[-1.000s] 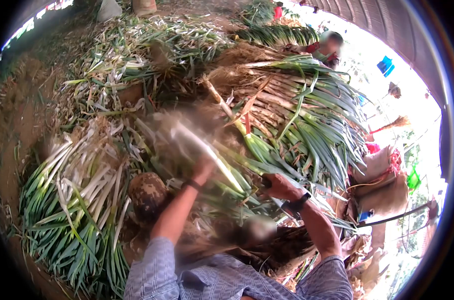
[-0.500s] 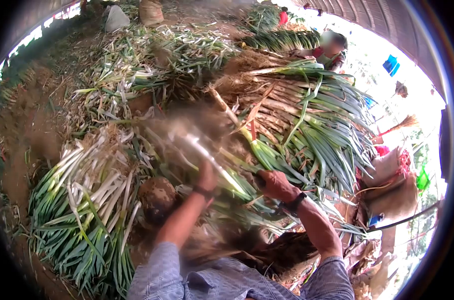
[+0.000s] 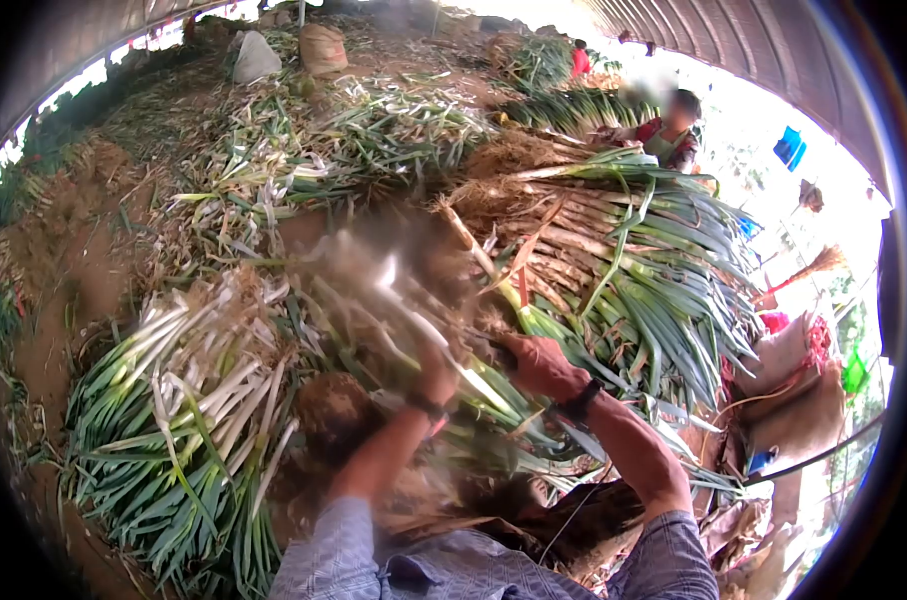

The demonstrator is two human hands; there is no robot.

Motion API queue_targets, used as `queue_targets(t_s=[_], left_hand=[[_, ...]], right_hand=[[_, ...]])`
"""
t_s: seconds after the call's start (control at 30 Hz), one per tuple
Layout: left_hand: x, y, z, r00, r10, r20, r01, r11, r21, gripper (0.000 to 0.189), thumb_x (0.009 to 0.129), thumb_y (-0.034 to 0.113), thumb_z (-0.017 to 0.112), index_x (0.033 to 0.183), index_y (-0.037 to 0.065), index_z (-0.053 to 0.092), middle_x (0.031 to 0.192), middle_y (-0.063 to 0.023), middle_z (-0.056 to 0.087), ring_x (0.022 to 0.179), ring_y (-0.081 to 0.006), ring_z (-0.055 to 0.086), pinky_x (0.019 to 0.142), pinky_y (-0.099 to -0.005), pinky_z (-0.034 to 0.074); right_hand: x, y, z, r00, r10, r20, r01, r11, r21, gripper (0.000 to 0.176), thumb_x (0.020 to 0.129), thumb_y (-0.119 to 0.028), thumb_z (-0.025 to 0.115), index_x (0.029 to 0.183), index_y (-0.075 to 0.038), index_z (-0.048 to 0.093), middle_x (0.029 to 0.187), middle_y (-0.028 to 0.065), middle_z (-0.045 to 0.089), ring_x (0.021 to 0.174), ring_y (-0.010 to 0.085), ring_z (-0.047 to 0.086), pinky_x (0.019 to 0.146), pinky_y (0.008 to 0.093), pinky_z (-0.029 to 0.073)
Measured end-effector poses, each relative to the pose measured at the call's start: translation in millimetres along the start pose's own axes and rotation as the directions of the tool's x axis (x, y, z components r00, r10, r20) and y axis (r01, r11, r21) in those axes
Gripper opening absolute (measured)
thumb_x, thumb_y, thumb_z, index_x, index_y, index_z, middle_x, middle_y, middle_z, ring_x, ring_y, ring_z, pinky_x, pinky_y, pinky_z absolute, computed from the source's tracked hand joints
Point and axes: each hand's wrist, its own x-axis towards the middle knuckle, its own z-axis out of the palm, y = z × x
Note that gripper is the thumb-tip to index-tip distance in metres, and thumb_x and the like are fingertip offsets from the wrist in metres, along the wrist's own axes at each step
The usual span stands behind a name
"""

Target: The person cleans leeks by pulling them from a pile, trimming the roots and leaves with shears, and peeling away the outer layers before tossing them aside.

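Observation:
In the middle of the head view my left hand (image 3: 438,368) is closed around a leek (image 3: 414,318). Its white stalk runs up and left past the fingers, and its green leaves trail down to the right. A blurred patch covers part of this hand and the stalk. My right hand (image 3: 546,366) is closed just to the right, on a dark object I cannot make out. Beyond it lies a big pile of untrimmed leeks (image 3: 574,225) with brown roots. A bundle of cleaned leeks (image 3: 209,400), white stalks up and green leaves down, rests at the left.
Stripped leaves (image 3: 394,125) litter the ground ahead. A pale sack (image 3: 256,58) and a tan sack (image 3: 323,50) stand at the back. Another person (image 3: 671,135) is behind the leek pile. Sacking (image 3: 789,390) lies at the right.
My right hand has moved slightly left, and my left hand slightly right and down, so they are closer together. The view has tilted up a little.

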Motion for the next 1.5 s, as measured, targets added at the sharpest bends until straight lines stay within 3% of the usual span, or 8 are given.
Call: queue_targets(t_s=[0.37, 0.57, 0.63, 0.77, 1.0, 1.3, 1.43, 1.5], left_hand=[[-3.7, 16.9, 5.6, 0.97, 0.048, 0.238, -0.071, 0.993, 0.091, 0.046, 0.103, 0.046, 0.043, 0.071, 0.014, 0.049, 0.052, 0.0009, 0.037, 0.047, -0.0144, 0.037, 0.048, -0.0308, 0.036], [0.1, 93.2, 39.6, 0.86, 0.424, -0.283, -0.465, 0.88, -0.095, 0.038, 0.102, 0.048, 0.048, 0.09, 0.014, 0.055, 0.07, -0.0033, 0.056, 0.064, -0.0188, 0.055, 0.064, -0.0375, 0.052], [57.0, 80.6, -44.6, 0.871, 0.452, 0.192, -0.489, 0.839, 0.239, 0.031, 0.099, 0.046, 0.057, 0.102, 0.015, 0.056, 0.091, -0.0042, 0.061, 0.078, -0.018, 0.06, 0.069, -0.035, 0.055], [2.1, 7.7, -68.3, 0.999, 0.041, -0.026, -0.022, 0.856, 0.516, 0.038, 0.097, 0.043, 0.062, 0.114, 0.01, 0.054, 0.103, -0.0043, 0.058, 0.096, -0.0223, 0.06, 0.078, -0.0449, 0.055], [33.9, 94.2, -15.9, 0.884, 0.467, -0.023, -0.41, 0.797, 0.443, 0.031, 0.097, 0.044, 0.061, 0.103, 0.014, 0.055, 0.091, -0.002, 0.057, 0.085, -0.0145, 0.056, 0.078, -0.0333, 0.048], [-64.2, 303.9, 177.3, 0.212, 0.889, 0.405, -0.777, -0.098, 0.622, 0.039, 0.097, 0.05, 0.061, 0.087, 0.013, 0.055, 0.073, 0.0031, 0.048, 0.062, -0.0093, 0.049, 0.054, -0.0271, 0.041], [-110.1, 449.9, 184.9, -0.086, 0.666, 0.741, -0.173, -0.742, 0.647, 0.042, 0.102, 0.046, 0.055, 0.096, 0.005, 0.063, 0.071, 0.0026, 0.052, 0.058, -0.0104, 0.05, 0.053, -0.0297, 0.042], [-148.2, 461.7, 173.0, 0.011, 0.512, 0.859, -0.072, -0.856, 0.511, 0.048, 0.1, 0.046, 0.057, 0.107, -0.001, 0.064, 0.078, -0.0108, 0.063, 0.068, -0.0238, 0.059, 0.064, -0.0394, 0.048]], right_hand=[[8.4, -3.4, -14.7, 0.999, 0.051, 0.001, -0.051, 0.997, 0.06, 0.016, 0.086, -0.016, 0.064, 0.1, -0.009, 0.067, 0.075, 0.02, 0.065, 0.069, 0.0415, 0.063, 0.06, 0.0489, 0.048], [-52.5, 40.3, -21.5, 0.937, 0.046, 0.347, -0.071, 0.996, 0.059, 0.027, 0.085, -0.017, 0.062, 0.111, -0.012, 0.068, 0.083, 0.0186, 0.068, 0.074, 0.0404, 0.065, 0.065, 0.0491, 0.051], [-77.2, 51.1, -15.6, 0.925, 0.031, 0.379, -0.087, 0.988, 0.132, 0.029, 0.08, -0.015, 0.062, 0.108, -0.011, 0.069, 0.084, 0.0199, 0.068, 0.078, 0.0411, 0.065, 0.068, 0.0499, 0.05], [-90.3, 77.3, 8.5, 0.925, 0.125, 0.359, -0.189, 0.971, 0.148, 0.027, 0.078, -0.016, 0.062, 0.104, -0.008, 0.069, 0.089, 0.0203, 0.07, 0.084, 0.0394, 0.067, 0.073, 0.0481, 0.051], [-110.0, 101.1, 27.0, 0.91, 0.079, 0.407, -0.158, 0.974, 0.163, 0.028, 0.077, -0.021, 0.066, 0.102, -0.008, 0.071, 0.087, 0.0191, 0.07, 0.08, 0.0388, 0.066, 0.069, 0.048, 0.051], [-114.1, 114.5, 25.9, 0.946, 0.109, 0.307, -0.165, 0.972, 0.164, 0.027, 0.079, -0.019, 0.062, 0.104, -0.011, 0.07, 0.089, 0.0172, 0.071, 0.082, 0.0377, 0.067, 0.07, 0.0482, 0.051], [-112.3, 125.7, 20.4, 0.922, 0.165, 0.35, -0.245, 0.949, 0.196, 0.034, 0.072, -0.02, 0.068, 0.103, -0.007, 0.07, 0.086, 0.0179, 0.071, 0.076, 0.0341, 0.067, 0.069, 0.0463, 0.052], [-112.5, 128.6, 15.4, 0.918, 0.164, 0.361, -0.258, 0.938, 0.231, 0.041, 0.07, -0.031, 0.078, 0.103, -0.007, 0.071, 0.086, 0.0172, 0.071, 0.077, 0.0324, 0.068, 0.07, 0.0439, 0.053]])
